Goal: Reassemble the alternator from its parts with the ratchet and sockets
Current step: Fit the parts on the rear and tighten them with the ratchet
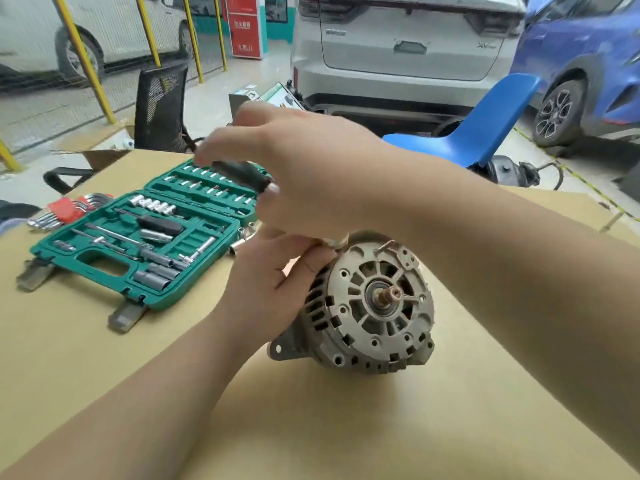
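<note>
Lying on its side, alternator (372,306), shaft end facing camera

A grey ribbed cast-metal alternator (363,306) is steadied by the left hand (273,282); a black-handled ratchet (242,176) is gripped above by the right hand (311,168).

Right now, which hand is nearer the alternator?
Left. The left hand rests against the alternator at its upper left edge, touching the housing. The right hand is raised above and behind it, gripping a black-handled tool.

Red sign (246,26) — white characters, too blurred to read; silver car (408,39) badges — illegible.
</note>
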